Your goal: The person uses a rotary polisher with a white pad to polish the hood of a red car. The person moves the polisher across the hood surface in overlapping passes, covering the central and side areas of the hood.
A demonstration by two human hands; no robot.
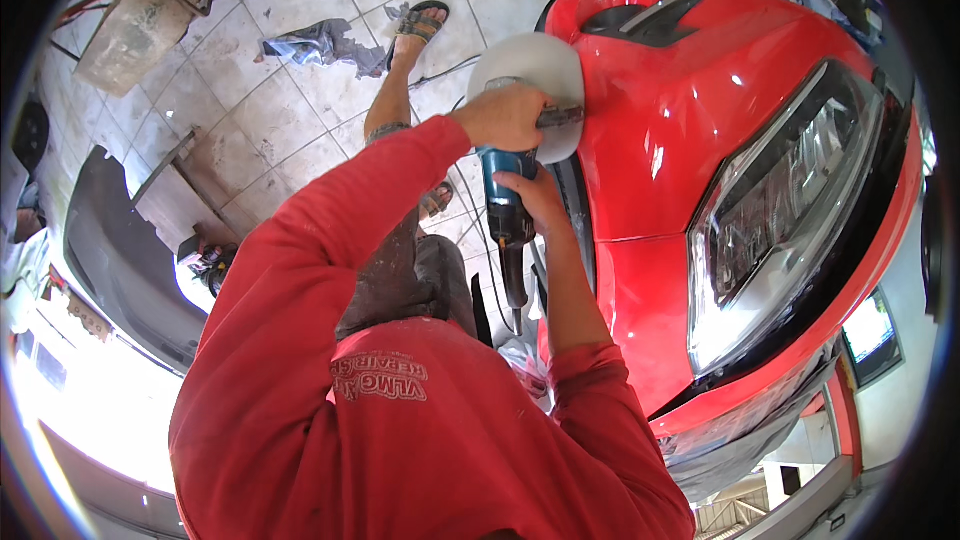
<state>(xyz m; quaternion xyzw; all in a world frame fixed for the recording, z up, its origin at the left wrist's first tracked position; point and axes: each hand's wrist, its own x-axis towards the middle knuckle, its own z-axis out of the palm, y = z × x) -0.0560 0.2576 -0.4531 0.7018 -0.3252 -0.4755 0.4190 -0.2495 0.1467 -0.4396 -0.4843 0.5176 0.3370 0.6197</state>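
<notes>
Both my hands hold a teal and black power polisher (pixel 512 222) with a round, pale pad (pixel 525 55). My left hand (pixel 503 118) is closed over its head, by the dark front handle (pixel 560 117). Lower down, my right hand (pixel 540 196) wraps round the body; some of its fingers are hidden behind the tool. The pad's right edge overlaps the side of a glossy red car front (pixel 640 140) in this view; whether they touch, I cannot tell. A clear headlight (pixel 770 220) is set into the red panel.
The polisher's cord hangs down towards the tiled floor (pixel 290 105). Torn grey paper (pixel 325 45) lies there near my sandalled foot (pixel 418 25). A stained tub (pixel 140 25) stands at the far left, and a curved dark grey panel (pixel 125 260) is at the left.
</notes>
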